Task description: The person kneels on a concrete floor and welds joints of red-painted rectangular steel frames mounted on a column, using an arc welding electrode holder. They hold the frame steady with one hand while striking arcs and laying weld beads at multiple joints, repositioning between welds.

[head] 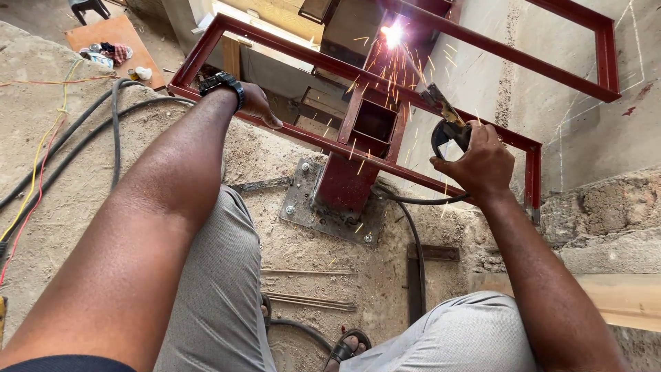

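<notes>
My right hand (480,162) grips a welding electrode holder (447,127) whose rod reaches up to a bright arc (393,33) on a red steel frame (358,114); sparks fall from it. My left hand (257,103), with a black watch (224,83) on the wrist, rests on the frame's near rail. A red steel post (346,184) stands on a bolted grey base plate (303,196) set in the concrete between my knees.
Black cables (89,138) and yellow and red wires (34,179) run across the rough concrete at left. A black welding lead (413,234) trails from the holder. Spare rods (310,300) lie by my sandalled foot (348,344). A wooden plank (620,300) sits at right.
</notes>
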